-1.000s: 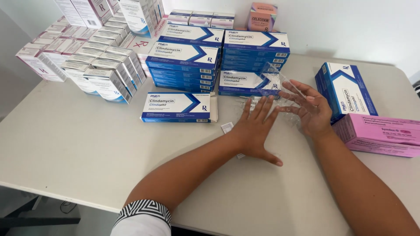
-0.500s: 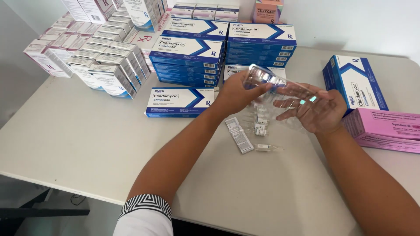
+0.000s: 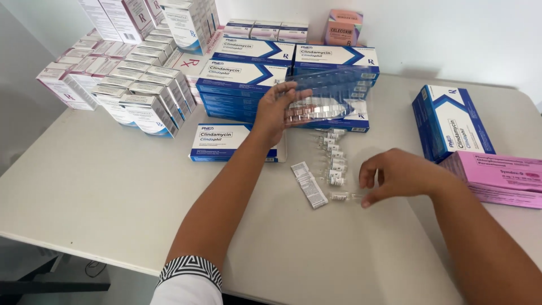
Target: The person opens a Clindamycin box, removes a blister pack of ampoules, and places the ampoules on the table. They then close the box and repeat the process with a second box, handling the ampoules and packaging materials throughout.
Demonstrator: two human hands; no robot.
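Observation:
My left hand (image 3: 278, 112) holds a clear plastic blister tray (image 3: 330, 101) up above the table, in front of the blue and white boxes. Below it a row of several small glass ampoules (image 3: 334, 158) lies on the white table (image 3: 113, 197). My right hand (image 3: 395, 175) rests lower right, its fingertips pinching the nearest ampoule (image 3: 345, 196). A folded paper leaflet (image 3: 309, 184) lies just left of the ampoules. A flat blue and white medicine box (image 3: 223, 142) lies under my left forearm.
Stacks of blue and white boxes (image 3: 254, 68) stand at the back centre, white and grey cartons (image 3: 130, 85) at the back left. A blue box (image 3: 449, 121) and a pink box (image 3: 497, 178) sit at the right. A small pink carton (image 3: 344, 27) stands by the wall.
My left hand lifted the clear tray up and away from the ampoules. My right hand dropped from the tray to the table and took hold of the nearest ampoule.

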